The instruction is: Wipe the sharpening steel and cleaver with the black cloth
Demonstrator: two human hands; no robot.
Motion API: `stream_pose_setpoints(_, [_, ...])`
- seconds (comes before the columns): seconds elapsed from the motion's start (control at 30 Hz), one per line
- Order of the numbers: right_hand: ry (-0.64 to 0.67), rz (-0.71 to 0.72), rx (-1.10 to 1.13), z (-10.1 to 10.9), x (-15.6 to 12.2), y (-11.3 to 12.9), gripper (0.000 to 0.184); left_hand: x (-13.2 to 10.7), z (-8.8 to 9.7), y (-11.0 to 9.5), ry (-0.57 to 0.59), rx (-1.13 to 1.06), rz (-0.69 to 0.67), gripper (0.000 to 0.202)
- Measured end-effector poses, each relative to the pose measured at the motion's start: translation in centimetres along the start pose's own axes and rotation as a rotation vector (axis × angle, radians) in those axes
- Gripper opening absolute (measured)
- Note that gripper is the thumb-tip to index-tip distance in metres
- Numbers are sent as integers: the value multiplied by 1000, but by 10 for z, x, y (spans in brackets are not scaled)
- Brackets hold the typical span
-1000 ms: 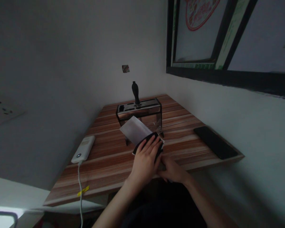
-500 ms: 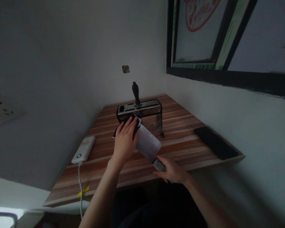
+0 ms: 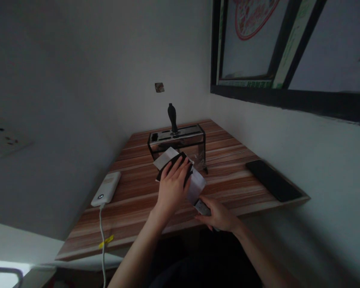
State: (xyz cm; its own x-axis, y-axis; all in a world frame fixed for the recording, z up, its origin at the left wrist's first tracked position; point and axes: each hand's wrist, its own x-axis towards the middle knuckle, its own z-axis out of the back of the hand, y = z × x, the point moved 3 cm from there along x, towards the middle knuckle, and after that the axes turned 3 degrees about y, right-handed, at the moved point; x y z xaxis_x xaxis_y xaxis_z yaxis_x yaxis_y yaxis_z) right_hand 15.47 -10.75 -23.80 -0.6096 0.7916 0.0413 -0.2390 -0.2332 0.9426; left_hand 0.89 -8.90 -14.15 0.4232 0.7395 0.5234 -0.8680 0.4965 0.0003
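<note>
In my right hand (image 3: 218,215), the fingers wrap round the grey handle of a cleaver (image 3: 197,185). Its broad pale blade points up and to the left above the wooden table. My left hand (image 3: 173,187) presses a black sheet (image 3: 161,175) with a pale underside flat against the blade, fingers bent over it. Whether the sheet is cloth or sandpaper, I cannot tell. The blade's far end shows beyond the sheet, while its middle is covered. Just behind stands a knife block (image 3: 190,131) with clear sides and a black-handled tool (image 3: 172,118) upright in it.
A white power bank (image 3: 106,189) with a white cable (image 3: 101,230) lies at the table's left edge, near a bit of yellow tape (image 3: 106,241). At the right edge lies a black phone (image 3: 273,180). Walls close in the striped table (image 3: 132,216) behind and at both sides.
My left hand and the black sheet have slid along the blade, right and down towards the handle, uncovering the blade's far end. My right hand and the cleaver have hardly moved.
</note>
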Motion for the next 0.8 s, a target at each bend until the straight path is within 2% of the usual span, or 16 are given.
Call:
stream_pose_setpoints(0.17, [-60, 28, -50, 1, 2, -1, 23, -12, -11, -23, 43, -47, -47, 39])
stream_pose_setpoints(0.4, [-59, -70, 7, 0, 1, -1, 16, -25, -20, -49, 73, -102, -100, 38])
stream_pose_setpoints(0.63, [-42, -103, -55, -2, 1, -15, 13, -32, -24, -60, 106, -253, -99, 37])
stream_pose_setpoints(0.73, [-53, -94, -24, -3, 2, -17, 8, -28, -19, -61, 130, -356, -80, 36])
stream_pose_setpoints(0.8, [-54, -71, 13, -2, 3, -14, 12, -25, -13, -57, 123, -441, -33, 35])
